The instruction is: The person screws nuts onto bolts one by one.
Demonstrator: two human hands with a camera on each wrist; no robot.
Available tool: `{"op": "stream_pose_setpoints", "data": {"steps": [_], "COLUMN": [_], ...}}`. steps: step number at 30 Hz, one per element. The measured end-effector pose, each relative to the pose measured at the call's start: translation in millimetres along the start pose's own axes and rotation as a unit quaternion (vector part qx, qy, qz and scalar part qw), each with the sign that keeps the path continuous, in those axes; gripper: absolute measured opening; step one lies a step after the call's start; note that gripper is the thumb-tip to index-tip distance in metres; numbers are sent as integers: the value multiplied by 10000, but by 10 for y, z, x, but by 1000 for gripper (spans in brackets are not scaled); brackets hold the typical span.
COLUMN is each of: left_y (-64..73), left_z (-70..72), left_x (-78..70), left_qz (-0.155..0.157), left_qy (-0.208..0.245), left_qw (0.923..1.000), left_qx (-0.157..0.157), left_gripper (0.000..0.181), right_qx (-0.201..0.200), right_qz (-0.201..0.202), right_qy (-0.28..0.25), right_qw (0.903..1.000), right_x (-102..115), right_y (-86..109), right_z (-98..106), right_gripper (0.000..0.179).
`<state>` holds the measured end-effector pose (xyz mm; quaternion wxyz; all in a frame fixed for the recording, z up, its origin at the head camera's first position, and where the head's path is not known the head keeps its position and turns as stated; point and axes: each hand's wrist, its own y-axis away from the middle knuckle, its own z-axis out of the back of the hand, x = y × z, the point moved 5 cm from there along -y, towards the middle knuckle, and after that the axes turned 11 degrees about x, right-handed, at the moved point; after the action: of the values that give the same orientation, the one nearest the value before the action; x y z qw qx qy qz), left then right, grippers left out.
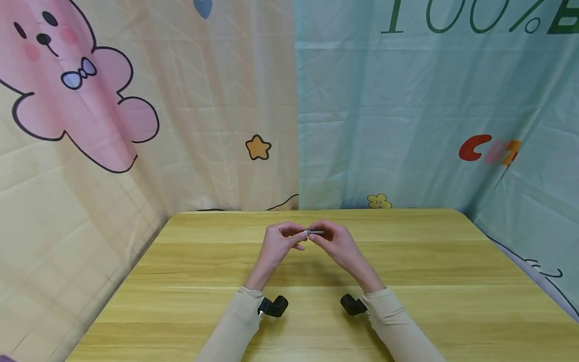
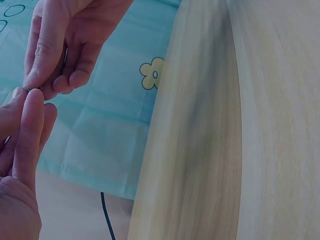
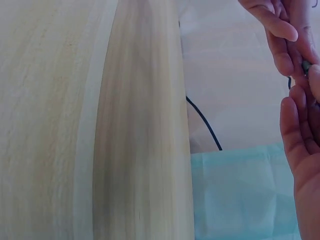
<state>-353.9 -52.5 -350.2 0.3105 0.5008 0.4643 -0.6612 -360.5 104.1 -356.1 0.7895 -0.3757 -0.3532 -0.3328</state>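
Observation:
Above the far half of the table, both hands meet at a thin silver-grey metal rod (image 1: 318, 232) with a wider end. My left hand (image 1: 278, 245) pinches the wider left end between thumb and fingertips. From the other side, my right hand (image 1: 336, 245) grips the shaft with its thumb and fingers, and the rod's tip shows past the thumb. The left wrist view has the right hand (image 2: 65, 47) above and the left hand (image 2: 25, 150) below, their fingertips together. In the right wrist view a dark greenish bit of the rod (image 3: 306, 66) peeks out; fingers hide most of it.
A wood-grain table (image 1: 190, 301) lies under the hands, with curtains (image 1: 226, 100) hanging behind and at both sides. Each wrist wears a black camera mount (image 1: 273, 306). A dark cord-like line (image 3: 204, 120) runs beyond the table's edge.

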Motion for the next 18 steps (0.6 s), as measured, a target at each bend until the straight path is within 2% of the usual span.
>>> {"op": "stream_pose_setpoints", "data": {"steps": [3,10,14,18], "left_y": [-8,-16,-8,2], "left_z": [4,-1,-2,10], "left_x": [8,-3,-13,-8], "left_qz": [-29,-64,-31,18], "left_qy": [39,-15,-1,70], "left_qw": [10000,10000,10000,10000], "left_qx": [35,60,64,1], "left_gripper": [14,14,15,15], "right_qx": [-112,-229,-256,-166], "right_qz": [-18,-229,-303,-86], "right_qy": [196,605,414,3], "right_qw": [9997,9976,9984,9998], "right_x": [-151,-148,-159,-162], "right_y": [-36,-39,-33,-29], "right_z": [-8,6,14,15], "right_gripper": [11,19,22,18]}}
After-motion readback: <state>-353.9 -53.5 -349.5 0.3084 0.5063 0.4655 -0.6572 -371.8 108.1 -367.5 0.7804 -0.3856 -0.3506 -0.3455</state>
